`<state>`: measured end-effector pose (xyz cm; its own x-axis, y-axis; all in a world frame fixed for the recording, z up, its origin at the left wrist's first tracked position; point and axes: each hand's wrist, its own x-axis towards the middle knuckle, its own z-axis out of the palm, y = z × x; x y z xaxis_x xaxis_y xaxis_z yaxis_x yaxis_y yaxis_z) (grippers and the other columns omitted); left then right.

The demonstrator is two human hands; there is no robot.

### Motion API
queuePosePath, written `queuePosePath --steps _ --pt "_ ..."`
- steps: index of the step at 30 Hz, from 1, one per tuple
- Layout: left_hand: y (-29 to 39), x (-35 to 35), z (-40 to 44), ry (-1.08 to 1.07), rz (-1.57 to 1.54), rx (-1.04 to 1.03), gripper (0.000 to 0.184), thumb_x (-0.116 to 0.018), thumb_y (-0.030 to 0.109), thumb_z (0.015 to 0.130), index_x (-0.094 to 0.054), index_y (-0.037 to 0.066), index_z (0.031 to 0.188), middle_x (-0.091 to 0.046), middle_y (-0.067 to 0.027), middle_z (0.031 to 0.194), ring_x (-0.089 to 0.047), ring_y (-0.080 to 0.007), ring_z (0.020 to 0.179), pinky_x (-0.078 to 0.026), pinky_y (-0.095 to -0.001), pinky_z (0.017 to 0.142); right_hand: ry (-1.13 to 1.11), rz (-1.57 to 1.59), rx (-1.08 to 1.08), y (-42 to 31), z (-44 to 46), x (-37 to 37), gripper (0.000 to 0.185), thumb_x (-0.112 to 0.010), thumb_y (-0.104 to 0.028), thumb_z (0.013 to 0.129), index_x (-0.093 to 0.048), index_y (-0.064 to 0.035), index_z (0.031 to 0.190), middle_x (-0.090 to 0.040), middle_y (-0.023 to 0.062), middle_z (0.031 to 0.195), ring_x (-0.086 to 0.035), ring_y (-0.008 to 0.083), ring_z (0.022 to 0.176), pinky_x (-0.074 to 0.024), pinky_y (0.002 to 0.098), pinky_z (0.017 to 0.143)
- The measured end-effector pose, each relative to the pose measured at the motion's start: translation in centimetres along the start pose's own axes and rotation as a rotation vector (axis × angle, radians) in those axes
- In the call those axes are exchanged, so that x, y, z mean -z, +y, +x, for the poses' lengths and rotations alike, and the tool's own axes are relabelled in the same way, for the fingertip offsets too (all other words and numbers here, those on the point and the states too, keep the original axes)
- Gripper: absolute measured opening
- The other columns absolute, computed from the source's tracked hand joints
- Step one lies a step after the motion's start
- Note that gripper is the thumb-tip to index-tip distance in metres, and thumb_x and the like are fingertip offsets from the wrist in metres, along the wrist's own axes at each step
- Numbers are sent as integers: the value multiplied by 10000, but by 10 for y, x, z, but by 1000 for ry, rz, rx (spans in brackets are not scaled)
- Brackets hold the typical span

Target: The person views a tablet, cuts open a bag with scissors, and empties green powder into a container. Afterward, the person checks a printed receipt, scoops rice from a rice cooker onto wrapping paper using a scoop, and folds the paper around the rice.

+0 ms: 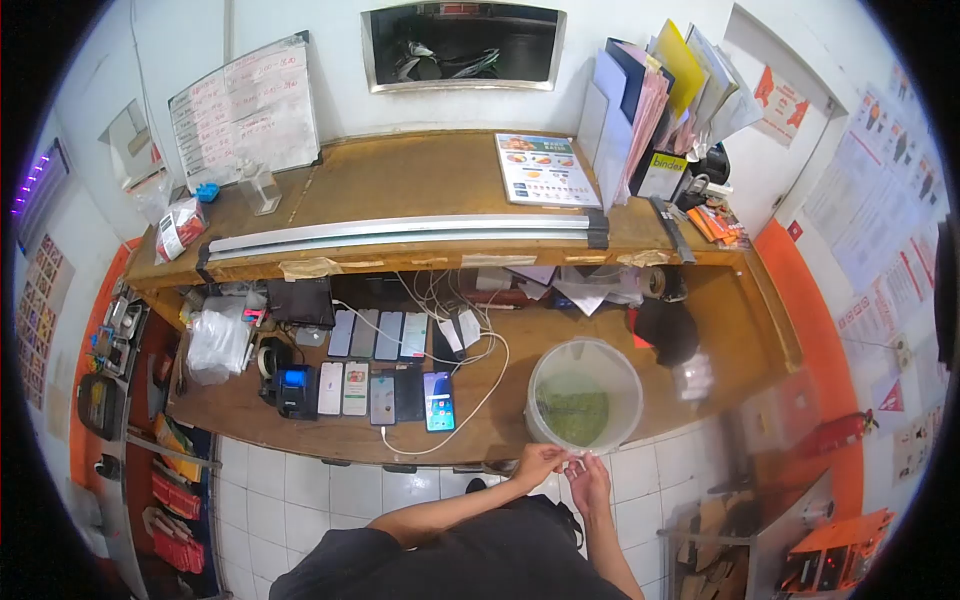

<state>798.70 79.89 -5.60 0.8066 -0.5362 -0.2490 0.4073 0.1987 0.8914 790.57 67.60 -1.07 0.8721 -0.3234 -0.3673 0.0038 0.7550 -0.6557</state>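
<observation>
Close to my body, just past the desk's front edge, my left hand [540,466] and my right hand [587,479] meet with fingertips pinched together. A small pale bit shows between them, too small to name. Right above them stands a translucent white plastic bucket [544,372] with loose green material [580,412] in its bottom. Whether my fingers touch the bucket's wall, I cannot tell. Left of the bucket, a lit smartphone [439,402] lies beside several other phones [383,398], and a white charging cable [470,432] loops around them.
A wooden desk [300,432] carries a blue-and-black device [296,390], plastic bags [218,340] and a dark cap [668,332]. Its raised shelf [400,175] holds a menu sheet [546,170], folders [630,110] and a long metal bar [400,233]. A rack [710,540] stands right.
</observation>
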Motion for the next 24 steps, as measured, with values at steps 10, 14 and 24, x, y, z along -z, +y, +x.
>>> queuePosePath --steps 10,14,24 --pt "-10 16 -3 -22 -63 -63 167 -665 82 915 -684 -52 1014 -732 -114 929 -689 -144 819 -550 -258 676 -63 -127 -22 4 -1 -7 133 -561 -207 990 -593 -85 1031 -649 89 1016 -606 176 864 -494 371 816" --pt "-15 21 0 -38 -103 -84 140 -657 80 922 -682 -39 993 -737 -106 902 -668 -111 750 -534 -245 634 -78 -138 -42 1 -2 -12 123 -573 -191 980 -595 -81 1031 -650 95 1014 -607 172 848 -493 346 786" --pt "-2 14 -7 49 -154 -2 162 -675 75 910 -690 -43 1020 -729 -116 939 -599 -92 694 -491 -234 632 91 202 -28 25 -7 -14 164 -624 -90 929 -575 -114 1083 -629 10 1021 -579 139 865 -471 312 795"
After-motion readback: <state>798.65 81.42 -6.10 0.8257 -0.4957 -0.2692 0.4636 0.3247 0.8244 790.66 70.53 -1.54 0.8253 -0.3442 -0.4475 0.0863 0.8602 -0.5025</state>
